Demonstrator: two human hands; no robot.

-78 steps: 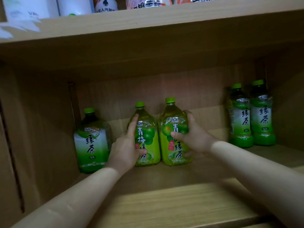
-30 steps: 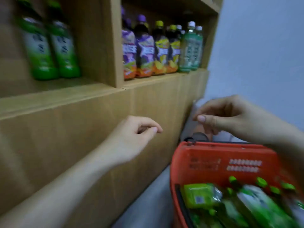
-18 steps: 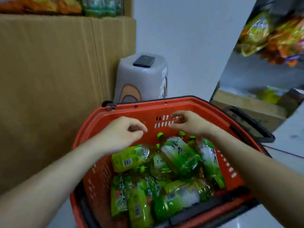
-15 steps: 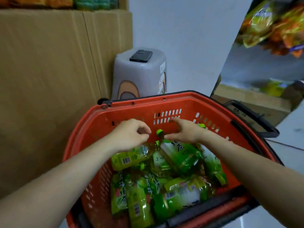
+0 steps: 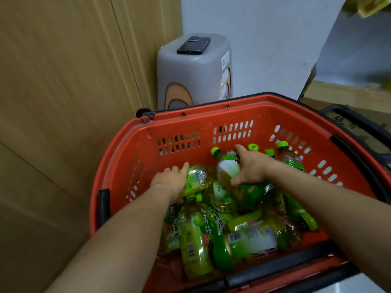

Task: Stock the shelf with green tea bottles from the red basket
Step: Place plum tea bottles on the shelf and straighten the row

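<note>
The red basket [image 5: 179,127] sits below me, filled with several green tea bottles lying on their sides. My right hand [image 5: 251,168] grips a green-and-white labelled bottle [image 5: 227,166] with a green cap near the basket's far wall. My left hand [image 5: 171,182] lies over a yellow-green labelled bottle [image 5: 198,178] at the basket's left, fingers reaching round its far side. More bottles [image 5: 196,240] are piled in the near half. The shelf compartments are out of view.
The wooden side panel of the shelf unit [image 5: 63,102] rises at the left. A grey plastic stool [image 5: 194,72] with a black phone [image 5: 193,45] on top stands behind the basket. A black basket handle [image 5: 357,132] is at the right.
I turned from the shelf down to the basket. Both hands dropped from above the bottles into the basket; the right hand took hold of a bottle and the left settled onto another.
</note>
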